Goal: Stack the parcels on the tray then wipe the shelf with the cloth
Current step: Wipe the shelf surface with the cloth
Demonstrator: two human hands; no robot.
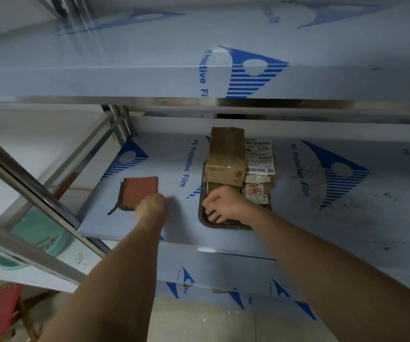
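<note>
Gripping the cloth's (138, 192) near edge, our left hand (150, 206) finds it soft and limp; our right hand (223, 204) rests loosely curled in the tray (202, 218).

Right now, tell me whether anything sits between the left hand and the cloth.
Nothing visible does. The left hand is already at the near right corner of the red cloth, which lies flat on the shelf. The parcels and tray are off to the right.

The shelf (174, 169) film reads "PE Protective Film".
</note>
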